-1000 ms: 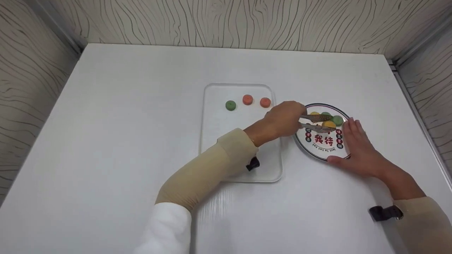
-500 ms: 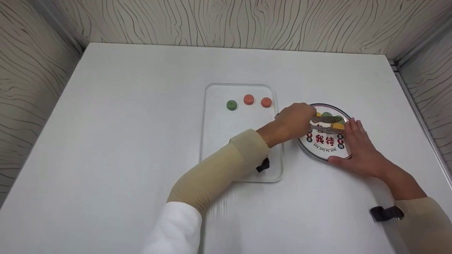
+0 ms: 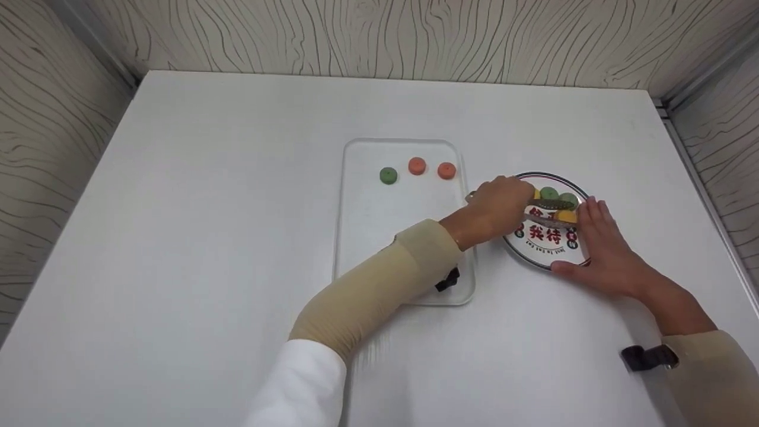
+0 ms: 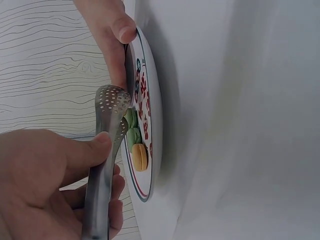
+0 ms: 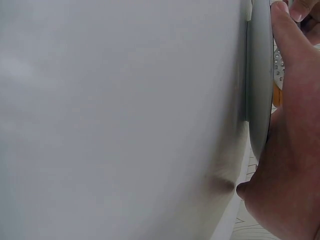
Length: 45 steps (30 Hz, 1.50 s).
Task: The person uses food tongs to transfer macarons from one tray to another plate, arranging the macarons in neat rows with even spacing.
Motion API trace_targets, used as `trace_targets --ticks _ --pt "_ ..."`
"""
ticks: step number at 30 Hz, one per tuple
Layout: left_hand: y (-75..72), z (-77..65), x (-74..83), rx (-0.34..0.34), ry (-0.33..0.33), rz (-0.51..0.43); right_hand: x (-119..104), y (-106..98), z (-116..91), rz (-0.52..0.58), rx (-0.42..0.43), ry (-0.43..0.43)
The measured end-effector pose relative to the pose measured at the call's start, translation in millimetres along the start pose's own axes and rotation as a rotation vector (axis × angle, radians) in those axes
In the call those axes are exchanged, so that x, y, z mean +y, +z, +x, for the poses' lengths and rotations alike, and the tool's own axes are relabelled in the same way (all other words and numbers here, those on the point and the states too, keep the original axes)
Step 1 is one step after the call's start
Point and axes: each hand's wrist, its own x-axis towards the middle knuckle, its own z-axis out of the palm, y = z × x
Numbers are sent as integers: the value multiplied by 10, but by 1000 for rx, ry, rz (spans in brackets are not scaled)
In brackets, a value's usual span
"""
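My left hand (image 3: 501,204) grips metal tongs (image 4: 102,165) with perforated ends, reaching over a round white plate (image 3: 523,256) with a dark rim and red lettering. Between the tong ends sits a yellow macaron (image 3: 566,216), close to the right side of the plate. Two green macarons (image 3: 549,193) and another yellow macaron (image 4: 140,157) lie along the plate's far side. My right hand (image 3: 608,258) rests against the plate's right edge, fingers extended and thumb spread toward the near rim. In the right wrist view that hand covers most of the plate's top.
Left of the plate lies a clear rectangular tray (image 3: 339,237), partly under my left forearm. Two orange macarons (image 3: 417,166) and a green macaron (image 3: 388,175) are at its far end. A wood-patterned wall (image 3: 379,38) stands behind the white table (image 3: 195,207).
My left hand has moved right with the tongs, and the yellow macaron between their ends has shifted toward the plate's right edge. The right hand has stayed in place.
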Motion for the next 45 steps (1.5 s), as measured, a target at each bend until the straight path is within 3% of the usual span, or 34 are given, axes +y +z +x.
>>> trace_targets --ticks 8,27,34,45 --pt "47 36 32 -3 -3 66 16 8 -1 -7 11 -7" --pt "115 86 62 2 -20 36 17 9 1 -1 5 6" --pt "120 88 57 22 18 60 20 9 -4 12 10 -9" --pt "126 97 70 20 9 56 12 -2 -1 12 1 7"
